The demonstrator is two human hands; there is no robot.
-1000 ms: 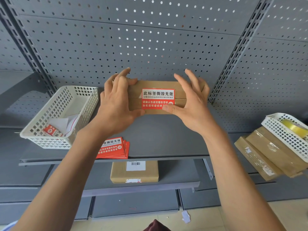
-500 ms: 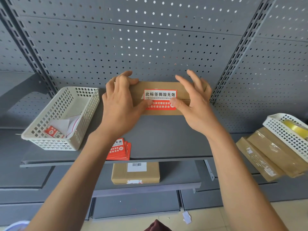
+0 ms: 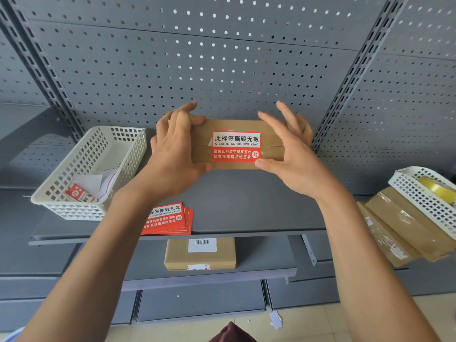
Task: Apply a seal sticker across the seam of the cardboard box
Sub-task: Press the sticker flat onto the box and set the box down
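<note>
Cardboard box [image 3: 271, 134] stood at the back of the grey metal shelf [image 3: 246, 206], close against the perforated back panel [image 3: 222, 70], with the red and white seal sticker [image 3: 237, 146] lying flat across its horizontal seam. The left hand [image 3: 175, 154] gripped the box's left end, fingers curled over the top edge and thumb under the lower left corner of the sticker. The right hand [image 3: 293, 156] held the right end, thumb pressed at the sticker's lower right corner, two fingers curled behind the box and two lifted off it. Both hands covered the ends of the box, so its full length could not be seen. Left of the box sat a white plastic basket [image 3: 74, 208] holding a small red label and some white paper. Nearer the front edge than the box, a fanned stack of spare stickers [image 3: 167, 219] lay partly under the left forearm. On the lower shelf [image 3: 259, 272] beneath the box rested another carton [image 3: 199, 255] with a barcode label on top. Far to the right of the box, several taped brown parcels [image 3: 404, 233] leaned beneath a second white basket [image 3: 424, 201] containing something yellow, too unclear to identify. Slotted uprights flanked the back panel, and below the box a pale tiled floor [image 3: 320, 322] showed a scrap of white paper.
</note>
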